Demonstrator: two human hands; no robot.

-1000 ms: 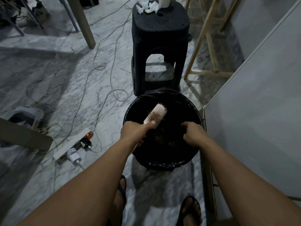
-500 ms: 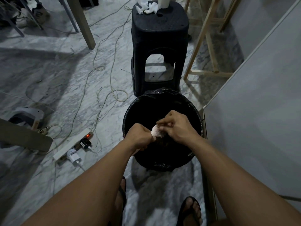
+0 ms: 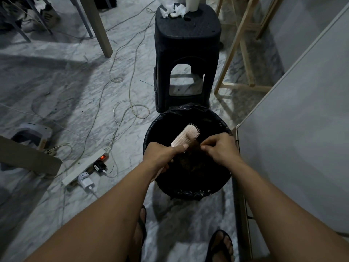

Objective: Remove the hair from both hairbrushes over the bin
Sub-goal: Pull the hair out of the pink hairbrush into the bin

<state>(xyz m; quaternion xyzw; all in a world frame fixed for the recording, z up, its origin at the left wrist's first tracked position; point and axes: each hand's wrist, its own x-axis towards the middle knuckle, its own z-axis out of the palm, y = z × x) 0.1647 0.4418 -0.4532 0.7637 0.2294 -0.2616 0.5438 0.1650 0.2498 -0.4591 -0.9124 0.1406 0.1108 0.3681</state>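
A pale pink hairbrush [image 3: 186, 136] hangs over the black-lined round bin [image 3: 151, 133], bristles up and head pointing away from me. My left hand [image 3: 162, 155] grips its handle, thumb along the brush's near end. Dark hair [image 3: 193, 145] stretches from the brush's near bristles toward my right hand [image 3: 220, 147], which pinches it with curled fingers just right of the brush. More dark hair lies inside the bin below. Only one hairbrush is in view.
A black plastic stool [image 3: 187, 53] with crumpled tissue on top stands right behind the bin. A grey cabinet [image 3: 294, 129] runs along the right. Cables and a power strip [image 3: 86, 164] lie on the marble floor at left. Wooden frame legs [image 3: 243, 42] stand at the back right.
My right hand came off the brush head and pulled right with a tuft of hair. The brush head, covered half a second ago, shows again above my left hand.
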